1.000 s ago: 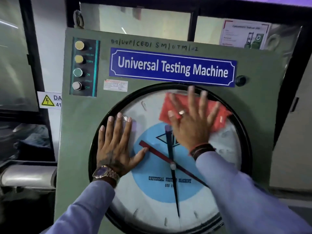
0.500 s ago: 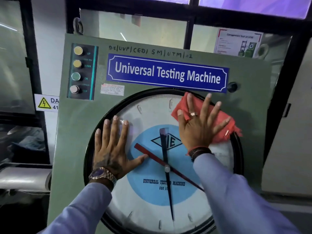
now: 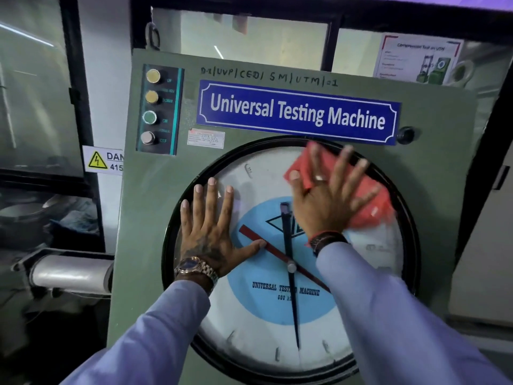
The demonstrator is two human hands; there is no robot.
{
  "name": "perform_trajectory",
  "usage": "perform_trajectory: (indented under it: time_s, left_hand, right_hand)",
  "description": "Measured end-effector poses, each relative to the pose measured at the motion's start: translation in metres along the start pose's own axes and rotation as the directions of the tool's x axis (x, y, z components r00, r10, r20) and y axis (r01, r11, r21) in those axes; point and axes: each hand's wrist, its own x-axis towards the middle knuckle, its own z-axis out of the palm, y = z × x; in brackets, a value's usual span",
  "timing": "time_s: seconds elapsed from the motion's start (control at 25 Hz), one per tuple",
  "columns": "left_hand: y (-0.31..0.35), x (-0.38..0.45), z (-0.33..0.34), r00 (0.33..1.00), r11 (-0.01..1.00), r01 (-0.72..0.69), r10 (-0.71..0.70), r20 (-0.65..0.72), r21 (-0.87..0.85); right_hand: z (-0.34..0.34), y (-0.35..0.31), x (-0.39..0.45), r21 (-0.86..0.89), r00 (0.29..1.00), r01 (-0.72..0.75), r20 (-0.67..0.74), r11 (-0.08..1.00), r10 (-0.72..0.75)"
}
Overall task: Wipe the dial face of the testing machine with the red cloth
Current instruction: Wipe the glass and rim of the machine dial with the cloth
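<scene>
Wiping is under way — the right hand (image 3: 330,198), fingers spread flat, presses the cloth (image 3: 369,201) against the dial (image 3: 258,337) at its upper right, right of the frame's centre, just under the blue nameplate (image 3: 298,112). The fingertips look smeared, so I judge the hand is mid-stroke. The left hand (image 3: 211,232) lies open and flat on the glass at the dial's left, holding nothing, likely bracing. Much of the face — the lower half and the left — sits outside the cloth, so the next move calls for sweeping down and across, and shifting the left hand off its patch.
</scene>
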Motion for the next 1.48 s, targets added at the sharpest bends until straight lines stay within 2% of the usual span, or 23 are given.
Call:
perform_trajectory:
  time_s: [0.08, 0.12, 0.16, 0.2, 0.24, 0.32, 0.36, 0.4, 0.44, 0.48, 0.52, 0.56, 0.6, 0.68, 0.72, 0.76, 0.84, 1.0, 1.08, 1.2, 1.32, 1.4, 1.48]
  left_hand:
    - [0.000, -0.002, 0.000, 1.000, 1.000, 0.005, -0.005, -0.005, -0.007]
    - [0.000, -0.002, -0.001, 1.000, 1.000, 0.009, -0.009, -0.008, -0.014]
    - [0.000, -0.002, -0.002, 1.000, 1.000, 0.011, -0.012, -0.006, -0.024]
    - [0.000, -0.002, -0.003, 1.000, 0.999, 0.010, -0.010, 0.000, -0.034]
    - [0.000, -0.002, -0.002, 1.000, 0.999, 0.009, -0.009, 0.003, -0.038]
    - [0.001, -0.003, -0.002, 1.000, 0.999, 0.021, -0.021, 0.007, -0.028]
    - [0.003, -0.003, -0.001, 1.000, 0.999, 0.027, -0.027, 0.010, -0.026]
    - [0.003, -0.003, 0.000, 1.000, 0.999, 0.029, -0.029, 0.012, -0.026]
    - [0.003, -0.003, 0.000, 1.000, 0.999, 0.030, -0.030, 0.009, -0.029]
    - [0.002, -0.003, 0.001, 1.000, 0.999, 0.029, -0.029, 0.004, -0.032]
    - [0.001, -0.003, 0.001, 1.000, 0.999, 0.021, -0.021, 0.003, -0.030]
    - [0.000, -0.006, 0.002, 1.000, 1.000, 0.007, -0.007, 0.006, -0.029]
    - [-0.001, -0.007, 0.004, 1.000, 0.999, -0.001, 0.001, -0.003, -0.034]
    - [-0.002, -0.007, 0.007, 0.999, 0.999, -0.008, 0.007, -0.039, -0.033]
    - [-0.002, -0.005, 0.008, 0.999, 0.999, -0.011, 0.009, -0.047, -0.030]
    - [-0.002, -0.005, 0.009, 0.998, 0.999, -0.017, 0.015, -0.057, -0.029]
    - [-0.004, -0.004, 0.009, 0.997, 0.999, -0.025, 0.023, -0.074, -0.027]
    - [-0.005, -0.004, 0.013, 0.995, 1.000, -0.016, 0.015, -0.100, -0.015]
    - [-0.003, -0.006, 0.013, 0.994, 1.000, -0.004, 0.004, -0.109, -0.005]
    - [-0.002, -0.007, 0.010, 0.997, 1.000, 0.002, -0.002, -0.078, 0.001]
    - [-0.001, -0.006, 0.010, 0.998, 1.000, 0.008, -0.008, -0.069, -0.002]
    - [-0.002, -0.010, 0.011, 0.997, 1.000, -0.005, 0.005, -0.072, -0.010]
    - [-0.003, -0.019, 0.015, 0.996, 1.000, -0.002, -0.001, -0.088, -0.027]
  right_hand:
    - [0.005, -0.033, -0.004, -0.023, 0.931, 0.360, 0.065, 0.933, -0.358]
    - [0.006, -0.028, 0.000, -0.042, 0.895, 0.444, 0.080, 0.895, -0.440]
    - [0.005, -0.011, 0.006, -0.060, 0.897, 0.441, 0.075, 0.896, -0.436]
    - [0.003, 0.015, 0.008, -0.080, 0.935, 0.354, 0.056, 0.932, -0.351]
    - [0.000, 0.038, 0.009, -0.060, 0.983, 0.184, 0.016, 0.981, -0.183]
    - [-0.006, 0.049, 0.008, 0.011, 0.988, -0.137, -0.071, 0.990, 0.138]
    - [-0.004, 0.036, 0.008, 0.004, 0.984, -0.166, -0.069, 0.986, 0.166]
    - [-0.001, 0.016, 0.006, -0.019, 0.998, -0.055, -0.036, 0.998, 0.054]
    - [0.003, -0.001, 0.005, -0.045, 0.987, 0.158, 0.003, 0.986, -0.158]
    - [0.004, -0.009, 0.008, -0.066, 0.940, 0.341, 0.024, 0.938, -0.340]
    - [0.003, -0.005, 0.017, -0.071, 0.914, 0.406, 0.017, 0.911, -0.406]
    - [0.001, 0.009, 0.026, -0.067, 0.940, 0.339, -0.018, 0.939, -0.340]
    - [0.001, 0.029, 0.037, -0.042, 0.979, 0.185, -0.080, 0.982, -0.188]
    - [-0.006, 0.046, 0.052, 0.085, 0.981, -0.081, -0.171, 0.993, 0.095]
    - [-0.008, 0.036, 0.058, 0.094, 0.979, -0.104, -0.166, 0.990, 0.119]
    - [-0.007, 0.015, 0.064, 0.065, 0.988, -0.035, -0.145, 0.997, 0.044]
    - [-0.001, -0.045, 0.068, 0.037, 0.970, 0.234, -0.079, 0.972, -0.231]
    - [0.010, -0.117, 0.044, 0.069, 0.810, 0.584, 0.023, 0.809, -0.586]
    - [0.005, -0.101, 0.052, 0.052, 0.784, 0.616, 0.060, 0.786, -0.618]
    - [-0.008, -0.046, 0.076, -0.035, 0.907, 0.415, 0.084, 0.909, -0.412]
    - [-0.009, -0.035, 0.070, -0.055, 0.951, 0.309, 0.025, 0.949, -0.309]
    - [0.001, -0.068, 0.055, -0.040, 0.889, 0.458, 0.003, 0.888, -0.458]
    - [0.015, -0.099, 0.038, -0.034, 0.732, 0.681, 0.009, 0.732, -0.681]
